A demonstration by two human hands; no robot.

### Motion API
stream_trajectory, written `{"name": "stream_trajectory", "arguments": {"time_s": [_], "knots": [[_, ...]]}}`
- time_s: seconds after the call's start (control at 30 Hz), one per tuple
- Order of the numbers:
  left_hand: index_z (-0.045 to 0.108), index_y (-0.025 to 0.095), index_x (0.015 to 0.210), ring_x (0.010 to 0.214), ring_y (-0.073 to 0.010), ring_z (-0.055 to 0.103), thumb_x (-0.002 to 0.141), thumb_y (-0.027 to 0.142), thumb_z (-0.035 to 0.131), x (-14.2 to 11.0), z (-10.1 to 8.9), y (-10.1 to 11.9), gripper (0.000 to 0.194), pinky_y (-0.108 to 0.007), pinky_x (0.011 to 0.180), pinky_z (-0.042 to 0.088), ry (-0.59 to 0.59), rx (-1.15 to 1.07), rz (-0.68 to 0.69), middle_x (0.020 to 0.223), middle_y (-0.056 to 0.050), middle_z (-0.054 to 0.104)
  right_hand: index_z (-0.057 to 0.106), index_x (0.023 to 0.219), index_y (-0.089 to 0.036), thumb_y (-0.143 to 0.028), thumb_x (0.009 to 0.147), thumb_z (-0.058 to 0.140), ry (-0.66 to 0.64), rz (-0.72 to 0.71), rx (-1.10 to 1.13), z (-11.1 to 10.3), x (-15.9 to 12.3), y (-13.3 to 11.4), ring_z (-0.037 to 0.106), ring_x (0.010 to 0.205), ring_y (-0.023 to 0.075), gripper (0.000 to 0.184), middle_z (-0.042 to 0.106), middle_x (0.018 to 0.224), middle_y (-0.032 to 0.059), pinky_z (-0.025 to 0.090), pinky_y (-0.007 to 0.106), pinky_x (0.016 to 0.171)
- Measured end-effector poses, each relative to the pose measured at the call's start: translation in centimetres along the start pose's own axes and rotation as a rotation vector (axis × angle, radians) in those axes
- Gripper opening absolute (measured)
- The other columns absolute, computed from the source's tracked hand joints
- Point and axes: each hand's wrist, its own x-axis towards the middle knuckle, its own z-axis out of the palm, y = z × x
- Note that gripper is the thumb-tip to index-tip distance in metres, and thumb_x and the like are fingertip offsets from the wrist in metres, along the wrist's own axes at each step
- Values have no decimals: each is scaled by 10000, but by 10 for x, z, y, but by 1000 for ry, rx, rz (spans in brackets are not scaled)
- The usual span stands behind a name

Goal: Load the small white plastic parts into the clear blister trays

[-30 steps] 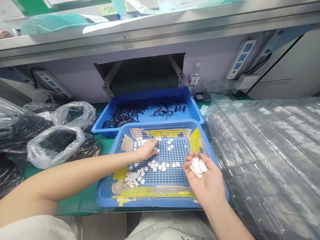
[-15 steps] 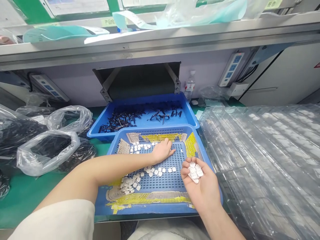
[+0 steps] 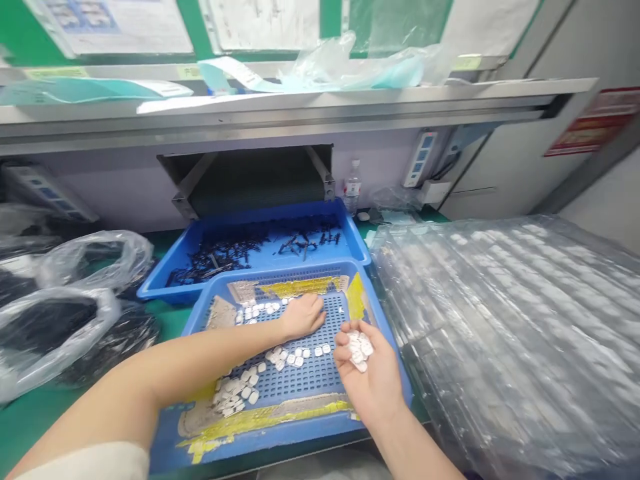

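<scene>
My left hand (image 3: 303, 315) reaches across the far part of a blue perforated basket (image 3: 285, 435), fingers bent downward and thumb close in; whatever its fingertips hold is hidden. Cupped palm-up over the basket's right side, my right hand (image 3: 375, 387) holds a pile of small white square plastic pieces (image 3: 359, 349). More loose white pieces (image 3: 235, 395) lie in the basket, heaped at the near left. A short row (image 3: 299, 357) of them runs through the middle, and others (image 3: 255, 310) sit along the far left. Yellow tape (image 3: 300, 287) lines parts of the basket walls.
Behind the basket stands a blue tray (image 3: 345, 233) of thin black parts (image 3: 215, 250). Stacked clear plastic trays (image 3: 500, 320) fill the right. Open plastic bags (image 3: 60, 333) with black contents crowd the left. A water bottle (image 3: 353, 183) stands at the back, below a metal shelf (image 3: 300, 120).
The camera view has turned to the right and up, so everything appears farther left. Both hands keep nearly the same place over the basket; the right still holds its pile.
</scene>
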Motion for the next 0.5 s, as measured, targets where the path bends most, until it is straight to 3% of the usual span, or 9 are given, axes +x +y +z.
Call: {"name": "stream_trajectory", "arguments": {"time_s": [0.13, 0.2, 0.27, 0.3, 0.37, 0.43, 0.5], "knots": [[494, 152, 805, 777, -192, 548, 877, 237, 260, -2, 1, 0, 259, -290, 646, 441, 11, 28, 55, 782, -66, 577, 504, 622, -120, -163, 724, 505, -83, 124, -46, -2, -18, -4, 376, 345, 18, 110, 485, 537, -22, 175, 96, 257], [485, 149, 786, 738, -208, 563, 874, 227, 221, 0, 1, -1, 289, -300, 610, 441, 33, 42, 87, 748, -79, 583, 515, 639, -123, -224, 732, 536, -241, 215, -112, -5, -39, -13, 346, 323, 12, 139, 476, 534, -24, 148, 96, 252], [477, 159, 756, 707, -206, 574, 866, 215, 194, 1, 1, -3, 309, -300, 599, 440, 53, 45, 150, 719, -72, 584, 519, 644, -136, -321, 754, 538, -465, 183, -236, -9, -66, -29, 341, 327, 12, 216, 460, 519, -32, 180, 98, 264], [472, 165, 741, 695, -200, 578, 863, 213, 183, 2, 1, -4, 317, -291, 589, 438, 66, 44, 184, 708, -65, 582, 518, 640, -142, -350, 764, 528, -554, 97, -305, -11, -80, -40, 331, 328, 11, 242, 446, 504, -39, 195, 100, 271], [458, 177, 708, 642, -187, 576, 862, 226, 157, 3, 2, -5, 341, -273, 547, 425, 108, 41, 234, 674, -51, 571, 513, 628, -152, -360, 778, 514, -607, -185, -427, -14, -105, -69, 286, 318, 5, 257, 415, 471, -53, 199, 101, 275], [443, 186, 680, 566, -177, 561, 867, 263, 140, 4, 6, -8, 365, -259, 485, 397, 186, 30, 273, 630, -38, 555, 497, 626, -167, -366, 774, 518, -504, -505, -537, -16, -120, -107, 243, 320, 1, 250, 392, 471, -65, 178, 101, 274], [428, 193, 646, 492, -170, 538, 872, 306, 145, 3, 13, -11, 380, -251, 425, 354, 281, 20, 304, 573, -23, 531, 470, 635, -178, -400, 757, 519, -278, -804, -728, -17, -125, -150, 253, 345, 9, 259, 381, 504, -65, 165, 111, 285]]}}
